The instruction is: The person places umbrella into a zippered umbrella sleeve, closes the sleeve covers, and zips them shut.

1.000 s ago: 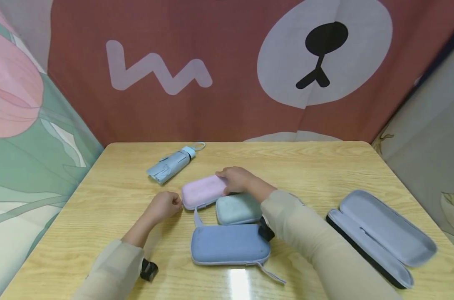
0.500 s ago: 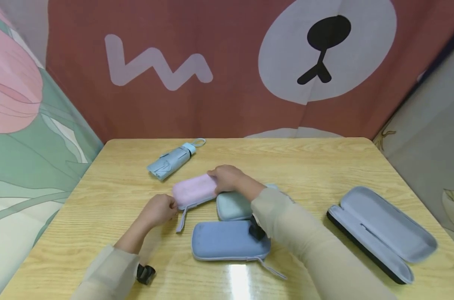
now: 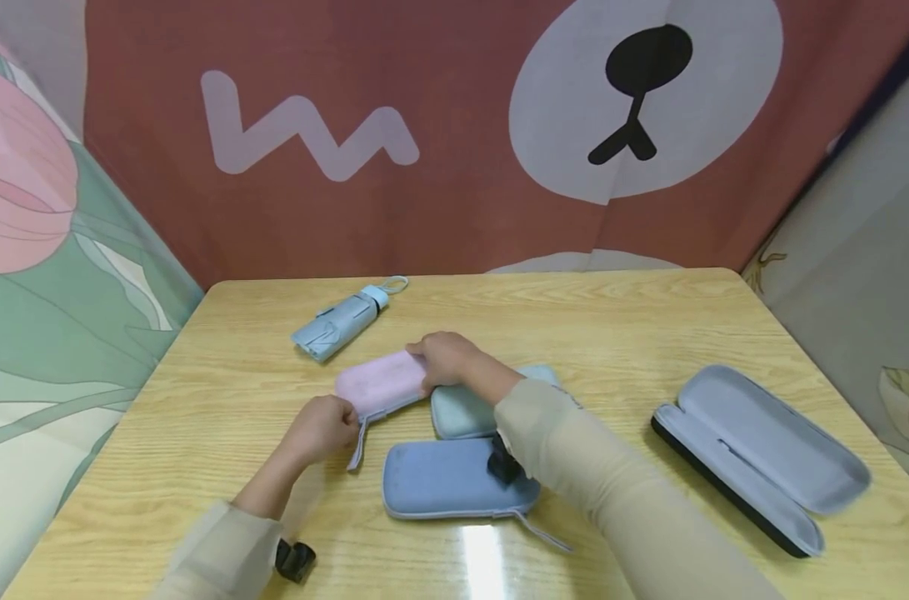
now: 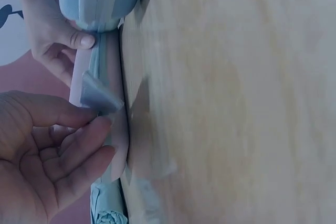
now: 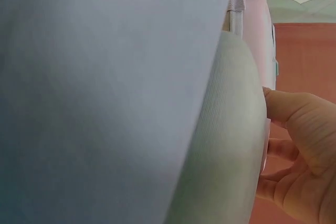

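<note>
Head view: two bare hands at a pink zip case [image 3: 379, 383] on the wood-grain surface [image 3: 611, 333]; the case lies left of the middle, slanted, its right end set farther back
Left hand [image 3: 319, 429]: at the case's near left side; thumb and forefinger together, close by the grey pull strap [image 4: 100, 95]; whether they pinch it I cannot tell
Right hand [image 3: 448, 360]: fingers clamped on the right end of the pink zip case, thumb on the near side
Mint-green case [image 3: 461, 412]: just right and near of the pink one; partly hidden beneath the right forearm
Blue zip case [image 3: 447, 479]: nearest of the three; lying flat, its thin cord [image 3: 540, 533] trailing to the near right
Folding umbrella [image 3: 337, 325]: light blue, collapsed; far left of the pink zip case, wrist loop pointing to the far right
Open hard case [image 3: 761, 450]: well apart at the right; grey-blue inside, black outside
Backdrop [image 3: 312, 225]: reddish-brown fabric with a printed muzzle, beyond the far edge
</note>
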The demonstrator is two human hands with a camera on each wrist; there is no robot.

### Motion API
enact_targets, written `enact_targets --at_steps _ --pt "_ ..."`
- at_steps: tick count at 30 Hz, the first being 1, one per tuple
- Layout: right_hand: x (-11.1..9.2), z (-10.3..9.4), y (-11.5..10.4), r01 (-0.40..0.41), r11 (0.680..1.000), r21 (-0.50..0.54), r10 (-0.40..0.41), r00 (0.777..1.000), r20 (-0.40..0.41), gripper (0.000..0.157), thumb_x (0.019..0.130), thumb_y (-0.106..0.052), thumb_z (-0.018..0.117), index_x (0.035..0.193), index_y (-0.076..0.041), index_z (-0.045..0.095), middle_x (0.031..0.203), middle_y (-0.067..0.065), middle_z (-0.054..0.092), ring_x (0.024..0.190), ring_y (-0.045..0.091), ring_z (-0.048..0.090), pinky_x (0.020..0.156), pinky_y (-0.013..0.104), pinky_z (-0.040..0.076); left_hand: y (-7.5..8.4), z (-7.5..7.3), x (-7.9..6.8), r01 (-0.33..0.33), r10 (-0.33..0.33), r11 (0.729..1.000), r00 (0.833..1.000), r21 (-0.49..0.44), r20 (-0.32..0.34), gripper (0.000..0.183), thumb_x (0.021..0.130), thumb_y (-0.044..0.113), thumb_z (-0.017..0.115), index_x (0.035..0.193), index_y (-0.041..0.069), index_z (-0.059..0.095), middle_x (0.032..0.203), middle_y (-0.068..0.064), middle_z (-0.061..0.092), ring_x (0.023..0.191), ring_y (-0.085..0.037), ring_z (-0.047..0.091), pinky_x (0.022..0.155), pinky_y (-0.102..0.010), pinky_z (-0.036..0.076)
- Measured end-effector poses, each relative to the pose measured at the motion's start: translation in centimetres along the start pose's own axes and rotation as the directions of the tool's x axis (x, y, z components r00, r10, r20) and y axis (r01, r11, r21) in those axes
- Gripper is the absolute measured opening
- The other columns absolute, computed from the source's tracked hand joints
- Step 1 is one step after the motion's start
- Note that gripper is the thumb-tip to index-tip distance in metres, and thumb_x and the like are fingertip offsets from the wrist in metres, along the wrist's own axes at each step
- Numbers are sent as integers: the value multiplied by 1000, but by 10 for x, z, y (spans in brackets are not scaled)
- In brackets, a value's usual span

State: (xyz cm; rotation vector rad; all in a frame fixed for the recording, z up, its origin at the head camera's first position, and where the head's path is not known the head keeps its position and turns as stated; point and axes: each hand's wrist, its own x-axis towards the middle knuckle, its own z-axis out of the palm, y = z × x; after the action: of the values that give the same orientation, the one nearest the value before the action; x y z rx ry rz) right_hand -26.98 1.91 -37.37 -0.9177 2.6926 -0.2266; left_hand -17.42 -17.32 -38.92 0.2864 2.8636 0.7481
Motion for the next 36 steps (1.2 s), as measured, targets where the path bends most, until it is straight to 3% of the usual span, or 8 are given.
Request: enact_targets --at_steps 9,17,22,31,36 --pt "-6 0 0 -49 999 19 48 999 15 76 69 -33 71 133 -14 35 132 14 35 120 28 33 96 34 27 5 4 0 45 -47 998 998 -41 -29 20 67 -1 53 50 9 48 47 4 43 45 -10 37 44 -23 30" --pt "-17 8 7 -49 984 171 47 999 15 70 76 -29 65 135 -11 31 138 15 22 123 32 23 99 39 21 0 6 -7 31 -31 994 1000 -105 5 6 75 5 58 69 5 58 61 1 52 55 -11 45 50 -25 38" --pt "-35 4 25 11 973 231 -7 1000 -16 59 82 -25 58 132 -3 34 136 18 27 123 29 26 99 37 21 -4 1 -8 21 -26 988 999 -154 -32 7 78 11 59 74 5 60 67 0 56 58 -11 48 52 -26 41" --pt "-79 -1 70 -58 945 321 44 998 51 56 85 -35 51 130 -3 38 130 14 38 119 30 33 95 42 27 -8 -13 -1 33 -48 993 990 -117 -132 11 79 12 56 74 4 60 67 -3 53 59 -15 45 53 -28 39" --pt "-103 4 91 -33 929 370 42 999 -15 56 86 -35 50 127 2 39 127 18 40 112 35 40 90 45 33 -11 -16 4 39 -58 993 982 -108 -179 13 79 15 56 79 1 58 82 -12 54 75 -25 50 64 -37 42"
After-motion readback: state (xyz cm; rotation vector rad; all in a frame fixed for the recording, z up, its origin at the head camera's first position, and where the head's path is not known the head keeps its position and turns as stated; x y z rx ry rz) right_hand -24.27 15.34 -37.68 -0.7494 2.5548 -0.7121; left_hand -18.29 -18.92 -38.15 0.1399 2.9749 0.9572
